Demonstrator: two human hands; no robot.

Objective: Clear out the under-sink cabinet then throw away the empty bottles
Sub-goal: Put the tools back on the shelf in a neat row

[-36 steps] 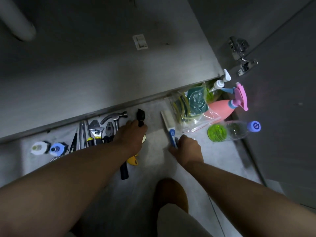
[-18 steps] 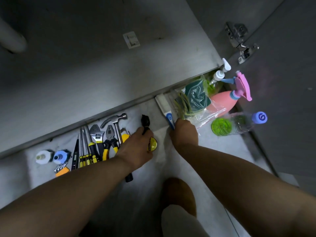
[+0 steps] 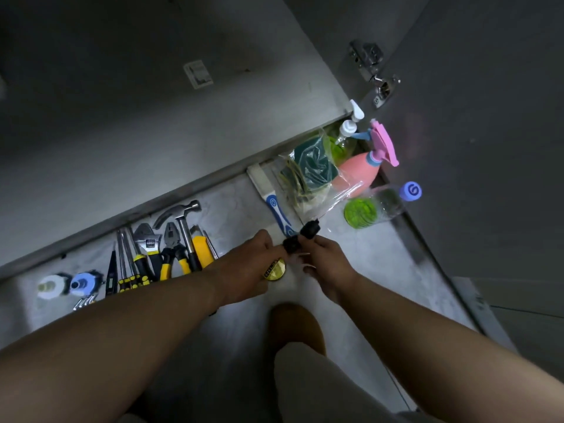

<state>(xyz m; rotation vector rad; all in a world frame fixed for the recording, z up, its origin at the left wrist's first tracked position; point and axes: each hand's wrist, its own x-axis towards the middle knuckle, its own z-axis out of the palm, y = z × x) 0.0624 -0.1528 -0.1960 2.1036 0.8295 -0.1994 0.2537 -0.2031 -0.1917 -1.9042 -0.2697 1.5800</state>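
Two arms reach down together, the left hand (image 3: pixel 247 268) curled round a yellow-and-black tool (image 3: pixel 300 238), the right hand (image 3: pixel 328 265) pinching its knobbly black end in its fingers, while the glossy pink spray bottle (image 3: pixel 355 175) and clear plastic bottle (image 3: pixel 386 203) lie on the floor (image 3: pixel 381 270) further right.

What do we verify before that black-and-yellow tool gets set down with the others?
1. Left hand grips black-and-yellow tool: ok.
2. Right hand pinches its black end: ok.
3. Bare floor between hammer and brush for set-down: ok.
4. Clear bottle empty: cannot tell.
5. Cabinet fully emptied: cannot tell, only part in view.
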